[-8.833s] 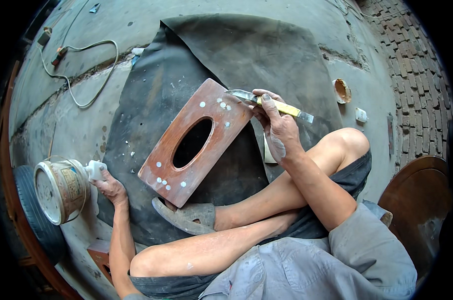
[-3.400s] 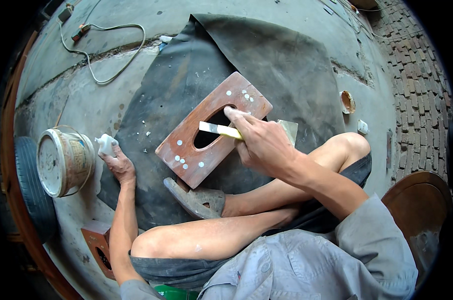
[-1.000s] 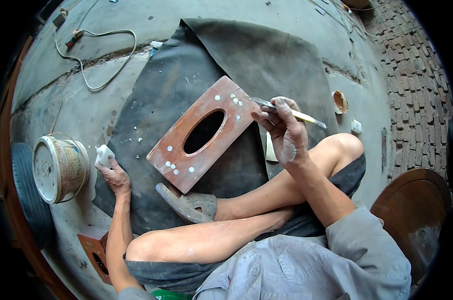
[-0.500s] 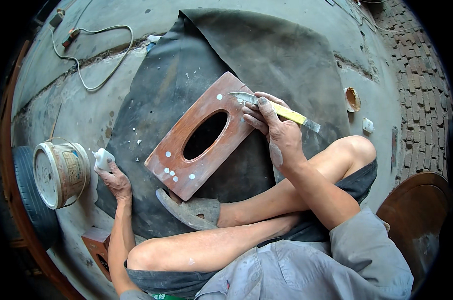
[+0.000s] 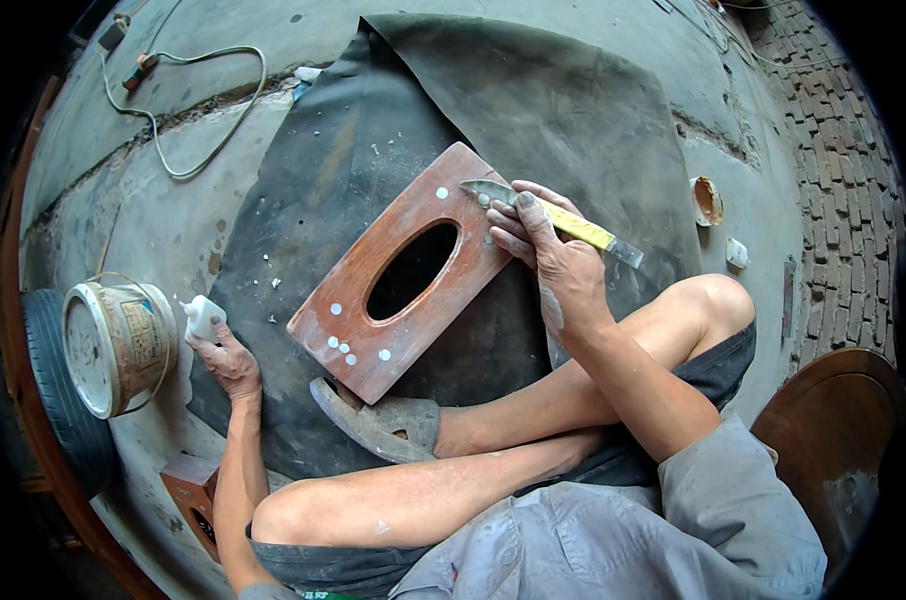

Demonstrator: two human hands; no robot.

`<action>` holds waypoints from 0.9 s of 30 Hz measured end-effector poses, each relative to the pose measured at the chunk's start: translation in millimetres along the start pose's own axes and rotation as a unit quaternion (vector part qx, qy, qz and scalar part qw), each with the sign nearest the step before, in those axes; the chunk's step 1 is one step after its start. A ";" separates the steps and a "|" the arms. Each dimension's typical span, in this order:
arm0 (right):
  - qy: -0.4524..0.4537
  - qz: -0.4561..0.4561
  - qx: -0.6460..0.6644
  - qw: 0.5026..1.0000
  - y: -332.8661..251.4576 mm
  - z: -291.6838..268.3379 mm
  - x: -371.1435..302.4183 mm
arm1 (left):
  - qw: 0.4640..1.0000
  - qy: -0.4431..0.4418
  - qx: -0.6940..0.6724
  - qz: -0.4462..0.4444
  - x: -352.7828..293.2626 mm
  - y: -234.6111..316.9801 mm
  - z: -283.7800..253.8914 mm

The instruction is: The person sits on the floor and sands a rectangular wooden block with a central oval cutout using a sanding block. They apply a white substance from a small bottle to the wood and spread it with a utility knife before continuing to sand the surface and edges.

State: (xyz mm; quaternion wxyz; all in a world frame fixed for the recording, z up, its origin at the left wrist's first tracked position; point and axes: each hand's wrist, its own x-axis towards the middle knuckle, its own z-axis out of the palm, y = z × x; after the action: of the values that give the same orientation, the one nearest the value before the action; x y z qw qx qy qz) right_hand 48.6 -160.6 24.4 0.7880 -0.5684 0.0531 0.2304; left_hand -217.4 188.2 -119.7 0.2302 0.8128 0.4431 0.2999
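Observation:
A reddish-brown wooden box point(image 5: 323, 320) with an oval hole in its top face lies slanted in front of me. Several pale dots mark its surface near both ends. My right hand point(image 5: 558, 245) is closed around a knife point(image 5: 581, 227) with a yellow handle and a curved blade. The blade lies over the box's far right end, beside a pale dot, and my fingers are at that edge. Off to the left, my left hand point(image 5: 233, 365) grips a small white squeeze bottle point(image 5: 204, 317), its nozzle pointing away from me.
Beneath the box spreads a dark rubber sheet point(image 5: 573, 110), its far part folded over. A white bucket point(image 5: 123, 345) stands at left by a tyre point(image 5: 58, 400), with another wooden box point(image 5: 188, 490) nearer. A cable point(image 5: 258, 100) lies far left; a small container point(image 5: 706, 201) sits right.
Hardly anything differs. My left hand with the squeeze bottle has shifted slightly left, and the knife remains at the same end of the box.

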 end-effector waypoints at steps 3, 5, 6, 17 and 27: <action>-0.003 -0.005 -0.006 1.000 1.8 -1.4 0.7 | 1.000 0.003 -0.001 0.006 0.3 -0.1 0.4; -0.004 -0.006 -0.010 1.000 3.1 -1.6 1.4 | 1.000 0.007 0.000 0.011 0.4 -1.2 -0.8; -0.002 -0.005 -0.011 1.000 3.5 -1.4 1.6 | 1.000 0.010 0.000 0.014 0.3 -1.7 -1.4; -0.004 -0.010 -0.034 0.999 3.0 -0.8 0.7 | 1.000 0.014 -0.008 0.015 -0.2 3.0 -1.3; -0.004 -0.019 -0.027 0.999 4.1 -1.8 -0.7 | 1.000 0.018 0.004 0.008 0.4 -1.0 0.3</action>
State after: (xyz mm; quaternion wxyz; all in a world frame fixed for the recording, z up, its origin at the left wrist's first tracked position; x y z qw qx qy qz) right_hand 46.5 -161.4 20.4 0.7767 -0.5896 0.0334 0.2190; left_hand -217.6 189.0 -120.4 0.2168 0.8116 0.4416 0.3150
